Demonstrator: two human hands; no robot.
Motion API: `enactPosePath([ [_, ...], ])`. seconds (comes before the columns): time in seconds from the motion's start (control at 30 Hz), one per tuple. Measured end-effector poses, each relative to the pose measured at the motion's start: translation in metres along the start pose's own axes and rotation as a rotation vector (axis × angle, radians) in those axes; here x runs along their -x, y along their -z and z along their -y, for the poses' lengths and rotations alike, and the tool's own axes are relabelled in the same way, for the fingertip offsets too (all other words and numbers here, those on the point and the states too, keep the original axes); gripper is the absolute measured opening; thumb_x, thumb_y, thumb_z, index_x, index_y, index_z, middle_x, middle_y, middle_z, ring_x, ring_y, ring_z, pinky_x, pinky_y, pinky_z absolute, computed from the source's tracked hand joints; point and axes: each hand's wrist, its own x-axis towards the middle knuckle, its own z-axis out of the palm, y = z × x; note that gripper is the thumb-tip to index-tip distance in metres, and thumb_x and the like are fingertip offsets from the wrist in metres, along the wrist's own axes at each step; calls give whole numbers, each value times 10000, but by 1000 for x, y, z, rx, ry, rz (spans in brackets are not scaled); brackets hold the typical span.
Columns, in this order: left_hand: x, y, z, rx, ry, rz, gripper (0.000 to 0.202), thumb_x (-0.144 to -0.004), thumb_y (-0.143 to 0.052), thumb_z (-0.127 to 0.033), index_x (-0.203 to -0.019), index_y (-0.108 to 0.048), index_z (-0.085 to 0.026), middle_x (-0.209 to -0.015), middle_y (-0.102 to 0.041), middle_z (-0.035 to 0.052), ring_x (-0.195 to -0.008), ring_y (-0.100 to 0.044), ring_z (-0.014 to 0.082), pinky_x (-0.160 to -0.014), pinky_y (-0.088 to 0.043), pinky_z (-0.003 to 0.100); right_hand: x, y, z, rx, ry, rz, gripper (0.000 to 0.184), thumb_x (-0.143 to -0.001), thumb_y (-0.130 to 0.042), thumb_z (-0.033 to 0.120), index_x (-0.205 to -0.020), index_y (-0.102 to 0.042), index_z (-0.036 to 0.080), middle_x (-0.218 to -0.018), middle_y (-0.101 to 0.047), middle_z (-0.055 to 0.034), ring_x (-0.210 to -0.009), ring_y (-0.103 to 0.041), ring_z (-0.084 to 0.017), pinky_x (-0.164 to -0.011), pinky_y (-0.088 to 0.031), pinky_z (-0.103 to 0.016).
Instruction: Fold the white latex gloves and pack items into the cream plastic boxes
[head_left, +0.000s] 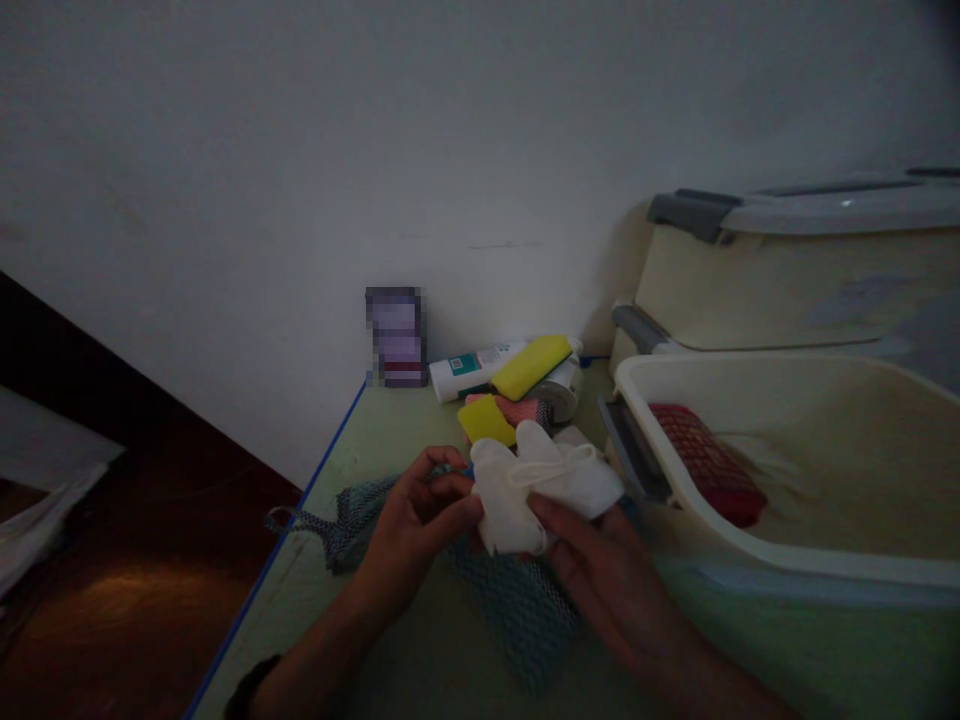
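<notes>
White cloth crosswise; lobes away

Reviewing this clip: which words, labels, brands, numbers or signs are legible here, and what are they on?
None can be read.
White bottle: teal label and small marks, too small and blurred to read.
Upright screen: pixelated, unreadable.
Bin's raised lid: a faint patch; I cannot tell whether it holds print.
</notes>
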Motion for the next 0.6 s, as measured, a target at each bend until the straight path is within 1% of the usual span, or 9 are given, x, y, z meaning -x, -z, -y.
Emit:
enactPosePath([
  [0.1, 1, -2, 1, -48, 13, 8, 410, -714, -729, -176, -1030, -470, -191, -710, -628, -20, -548, -621, 127, -491, -506, 222, -1, 2, 0, 41, 27, 1, 406, -706, -734, 236, -1097, -631, 257, -1007, -719, -15, -905, -668, -205, -789, -538, -338],
  [0.2, 0, -3, 2, -60, 31, 16, 513, -691, -744, -146, -1106, -447, -198, -741, -634, -17, -577, -632, 140, -501, -521, 236, -1, 6, -2, 117, 67, -12, 394, -714, -730, 240, -1094, -627, 255, -1048, -703, -10, -963, -644, -197, -858, -504, -337],
  [0.27, -2, -3, 3, -65, 26, 10, 490, -703, -735, -150, -1097, -446, -194, -738, -645, -14, -564, -628, 135, -503, -521, 237, -2, 9, -3, 183, 81, 2, 358, -727, -720, 253, -1074, -634, 247, -1045, -700, -11, -970, -635, -190, -881, -483, -333],
  [0.37, -4, -2, 3, -62, 3, -40, 367, -703, -735, -154, -960, -476, -192, -710, -641, -28, -549, -609, 114, -518, -513, 227, -2, 11, -4, 247, 89, 3, 316, -734, -710, 277, -1041, -646, 241, -1015, -703, -12, -916, -638, -178, -848, -486, -319],
  [0.43, -5, -2, 3, -49, -10, -69, 316, -677, -756, -153, -820, -477, -185, -683, -626, -42, -554, -597, 103, -519, -496, 205, -2, 11, -6, 265, 84, -20, 319, -723, -713, 297, -1029, -648, 235, -999, -703, -17, -840, -641, -173, -758, -510, -305],
  [0.5, -4, -1, 2, -54, 2, -59, 285, -681, -756, -170, -721, -474, -170, -646, -613, -43, -551, -588, 94, -525, -477, 189, -2, 10, -7, 271, 72, -56, 380, -702, -721, 316, -1061, -626, 231, -973, -705, -21, -757, -636, -172, -631, -515, -289],
  [0.53, -4, -1, 2, -53, 14, -47, 255, -703, -742, -190, -705, -489, -163, -637, -614, -36, -550, -584, 91, -535, -472, 188, -2, 9, -8, 274, 67, -76, 422, -690, -725, 323, -1085, -610, 230, -960, -706, -21, -729, -631, -172, -583, -508, -281],
  [0.6, -3, -2, 2, -11, 47, -7, 183, -755, -698, -252, -737, -545, -153, -669, -635, -11, -568, -589, 97, -567, -476, 205, -2, 8, -8, 283, 68, -115, 495, -675, -731, 327, -1136, -579, 228, -980, -701, -24, -748, -633, -180, -567, -504, -276],
])
